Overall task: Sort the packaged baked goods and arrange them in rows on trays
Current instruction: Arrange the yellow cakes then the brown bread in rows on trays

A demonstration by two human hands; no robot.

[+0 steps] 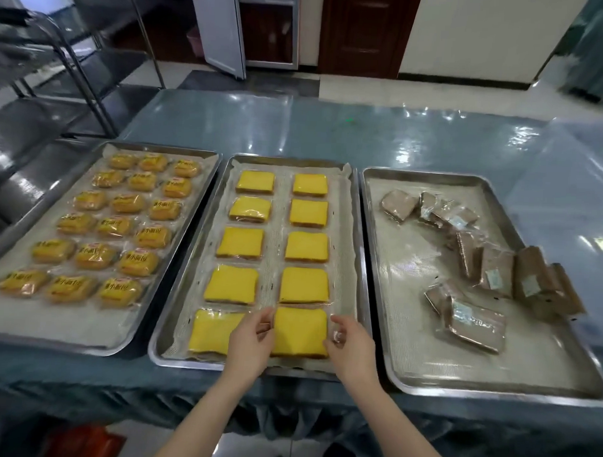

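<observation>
Yellow cake pack [300, 331] lies at the bottom middle of the frame, last in the right row on the middle tray [278, 248]. The left hand [251, 339] pinches its left edge and the right hand [350, 346] pinches its right edge, so it sits between them. It looks like they are setting it straight. Next, I think, the jumbled brown packs [478, 323] on the right tray [409, 334] need rows.

Eighteen wrapped orange buns [122, 227] sit in neat rows on the left tray [50, 340], ten yellow cakes [306, 247] line two columns on the middle tray [175, 292], brown packs [476, 325] lie jumbled on the right tray [492, 394].
</observation>
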